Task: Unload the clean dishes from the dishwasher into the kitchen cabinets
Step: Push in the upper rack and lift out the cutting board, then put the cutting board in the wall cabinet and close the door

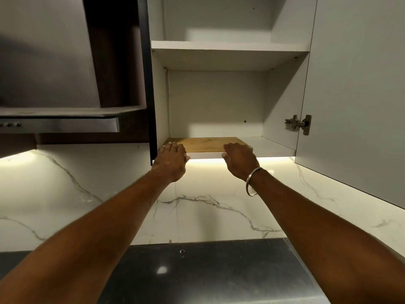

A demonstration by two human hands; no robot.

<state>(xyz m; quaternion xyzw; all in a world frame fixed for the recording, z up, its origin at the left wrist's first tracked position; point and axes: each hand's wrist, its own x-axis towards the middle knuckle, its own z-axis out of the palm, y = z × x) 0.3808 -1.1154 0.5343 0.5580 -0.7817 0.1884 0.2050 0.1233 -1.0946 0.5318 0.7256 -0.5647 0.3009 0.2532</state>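
Two grips reach up to a flat, rectangular light-wood cutting board [208, 144] lying on the bottom shelf [269, 148] of an open white wall cabinet [219, 95], at the shelf's front-left corner. Left grip [173, 157] covers the board's near-left corner and right grip [240, 157] its near-right corner, w/ fingers bent over the top. Whether either clasps or just presses can't be told. Steel bangle [248, 183] on R wrist; veined white marble-look backsplash [87, 194] below.
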